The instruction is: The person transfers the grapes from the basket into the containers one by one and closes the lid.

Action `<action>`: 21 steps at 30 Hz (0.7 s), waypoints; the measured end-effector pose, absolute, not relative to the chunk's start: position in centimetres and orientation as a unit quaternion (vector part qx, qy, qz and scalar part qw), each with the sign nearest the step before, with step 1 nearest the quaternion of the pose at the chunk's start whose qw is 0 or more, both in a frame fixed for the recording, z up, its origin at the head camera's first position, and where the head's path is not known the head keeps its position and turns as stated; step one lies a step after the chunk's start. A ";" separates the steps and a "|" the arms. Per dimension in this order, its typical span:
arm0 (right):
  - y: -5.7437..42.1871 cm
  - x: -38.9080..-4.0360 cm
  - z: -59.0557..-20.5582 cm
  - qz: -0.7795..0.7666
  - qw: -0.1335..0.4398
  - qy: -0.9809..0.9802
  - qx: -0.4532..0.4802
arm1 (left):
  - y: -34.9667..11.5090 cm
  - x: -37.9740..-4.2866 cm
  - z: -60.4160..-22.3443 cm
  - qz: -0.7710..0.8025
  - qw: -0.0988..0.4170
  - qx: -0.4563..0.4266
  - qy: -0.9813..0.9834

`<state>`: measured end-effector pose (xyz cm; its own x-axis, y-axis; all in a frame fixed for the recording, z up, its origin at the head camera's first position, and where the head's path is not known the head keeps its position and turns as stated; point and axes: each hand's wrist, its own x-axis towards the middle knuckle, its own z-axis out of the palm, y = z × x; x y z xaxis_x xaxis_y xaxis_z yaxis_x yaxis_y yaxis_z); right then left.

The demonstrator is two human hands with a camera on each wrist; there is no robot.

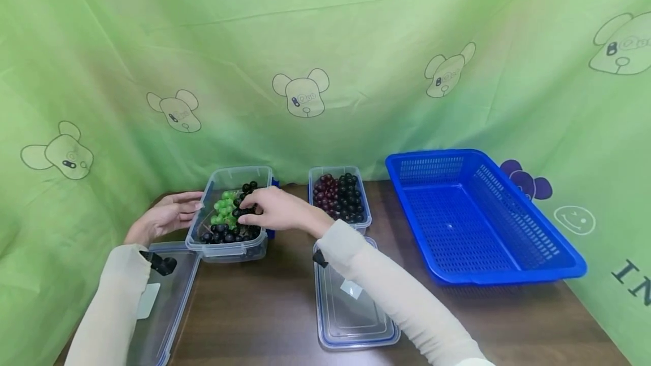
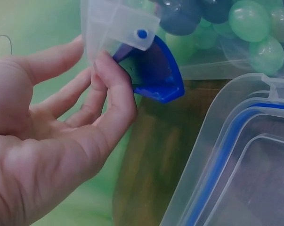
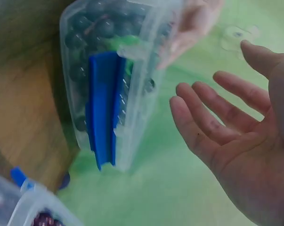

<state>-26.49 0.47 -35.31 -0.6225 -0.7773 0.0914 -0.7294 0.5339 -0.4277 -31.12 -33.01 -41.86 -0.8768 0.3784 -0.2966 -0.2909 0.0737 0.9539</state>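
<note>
A clear plastic food container point(image 1: 229, 250) with blue side clips stands at the left, holding green grapes point(image 1: 224, 208) and black grapes point(image 1: 221, 234). My left hand point(image 1: 170, 216) is at its left side. In the left wrist view the left thumb and fingers point(image 2: 114, 82) pinch the container's rim beside a blue clip point(image 2: 163, 77) that hangs folded out. Over the container's right half is my right hand point(image 1: 277, 209), its fingertips above the black grapes. The right wrist view shows the right fingers point(image 3: 205, 110) loosely spread, nothing held, apart from the container's wall.
A smaller container point(image 1: 339, 171) of dark red and black grapes stands at centre. Its clear lid point(image 1: 356, 315) lies in front, under my right forearm. Another lid point(image 1: 173, 298) lies beneath my left forearm. A blue plastic basket point(image 1: 447, 225) sits at right; a green curtain point(image 1: 376, 33) hangs behind.
</note>
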 end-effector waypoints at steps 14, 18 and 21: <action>8.9 -22.2 -35.0 -0.318 0.013 0.880 -0.354 | -29.6 -29.4 -39.1 0.431 0.051 0.009 0.901; 11.1 -20.1 -35.6 -0.370 -0.006 0.884 -0.286 | -27.6 -27.6 -38.5 0.380 -0.053 0.006 0.923; 12.6 -18.8 -36.3 -0.397 -0.015 0.886 -0.239 | -25.5 -26.1 -38.2 0.366 -0.091 0.048 0.925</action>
<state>-18.77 12.55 -36.33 -0.8854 -0.4110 0.2168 -0.4354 0.5706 -0.6963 -26.10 -25.54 -38.20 -0.9789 0.0233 0.2030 0.1559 0.7275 0.6682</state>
